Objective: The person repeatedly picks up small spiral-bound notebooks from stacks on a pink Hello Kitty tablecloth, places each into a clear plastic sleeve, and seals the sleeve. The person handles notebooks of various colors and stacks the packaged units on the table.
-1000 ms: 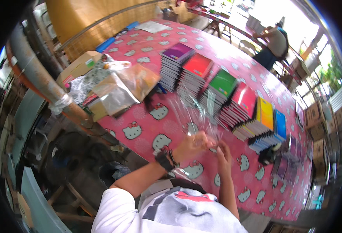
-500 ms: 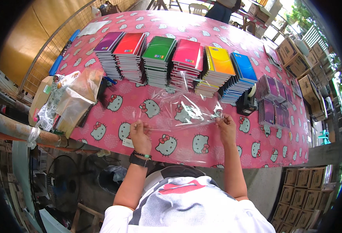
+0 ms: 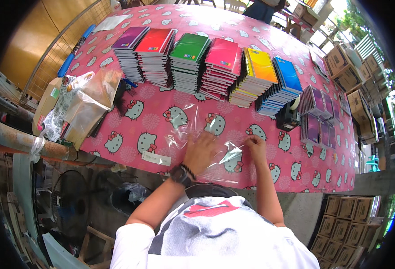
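Observation:
A clear, shiny plastic sheet (image 3: 176,140) lies on the pink tablecloth in front of me; whether it is a bag I cannot tell. Across it rests my left hand (image 3: 200,151), fingers spread flat and a little blurred. My right hand (image 3: 256,147) pinches the sheet's right side between thumb and fingers. Beyond the hands stand stacks of spiral notebooks in a row: purple (image 3: 130,37), red (image 3: 155,40), green (image 3: 189,46), pink (image 3: 223,53), yellow (image 3: 261,65) and blue (image 3: 288,75).
Right of the blue stack sits a black tape dispenser (image 3: 288,120), beside smaller purple notebook stacks (image 3: 314,101). Crumpled plastic packaging (image 3: 90,96) lies at the left edge. A white label strip (image 3: 156,158) is near my left wrist. Cardboard boxes (image 3: 347,219) stand lower right.
My left hand has moved right and let go of the sheet's left corner, now flat on it. The sheet has come down onto the table. My right hand has shifted slightly, still pinching.

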### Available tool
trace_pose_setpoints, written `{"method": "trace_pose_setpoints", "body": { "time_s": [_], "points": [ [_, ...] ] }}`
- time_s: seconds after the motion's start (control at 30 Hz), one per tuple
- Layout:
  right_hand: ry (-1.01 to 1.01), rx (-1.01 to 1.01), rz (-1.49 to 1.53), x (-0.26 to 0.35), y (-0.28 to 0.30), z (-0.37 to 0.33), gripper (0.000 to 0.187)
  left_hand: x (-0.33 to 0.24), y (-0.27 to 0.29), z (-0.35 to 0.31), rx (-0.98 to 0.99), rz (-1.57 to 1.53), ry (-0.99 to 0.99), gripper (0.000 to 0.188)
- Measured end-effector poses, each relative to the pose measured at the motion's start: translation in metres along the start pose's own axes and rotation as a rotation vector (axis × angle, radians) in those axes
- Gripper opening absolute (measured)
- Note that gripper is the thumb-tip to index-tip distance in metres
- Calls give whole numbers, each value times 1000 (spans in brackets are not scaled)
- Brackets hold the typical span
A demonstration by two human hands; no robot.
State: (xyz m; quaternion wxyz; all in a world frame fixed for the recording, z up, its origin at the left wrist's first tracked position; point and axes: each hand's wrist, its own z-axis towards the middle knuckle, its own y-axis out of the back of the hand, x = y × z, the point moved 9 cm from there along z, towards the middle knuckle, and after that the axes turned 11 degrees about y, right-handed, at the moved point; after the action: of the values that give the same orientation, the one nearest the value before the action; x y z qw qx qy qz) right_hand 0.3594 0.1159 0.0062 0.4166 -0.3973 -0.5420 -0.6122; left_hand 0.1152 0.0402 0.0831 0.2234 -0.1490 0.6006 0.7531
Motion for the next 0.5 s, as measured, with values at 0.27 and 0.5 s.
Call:
{"method": "trace_pose_setpoints", "body": {
  "time_s": [0.27, 0.5],
  "points": [
    [489, -3, -507, 109, -25, -6, 42, 85, -31, 8, 183, 265, 126, 70],
    [624, 276, -875, 93, -127, -39, 62, 94, -5, 20, 6, 106, 90, 74]
  ]
}}
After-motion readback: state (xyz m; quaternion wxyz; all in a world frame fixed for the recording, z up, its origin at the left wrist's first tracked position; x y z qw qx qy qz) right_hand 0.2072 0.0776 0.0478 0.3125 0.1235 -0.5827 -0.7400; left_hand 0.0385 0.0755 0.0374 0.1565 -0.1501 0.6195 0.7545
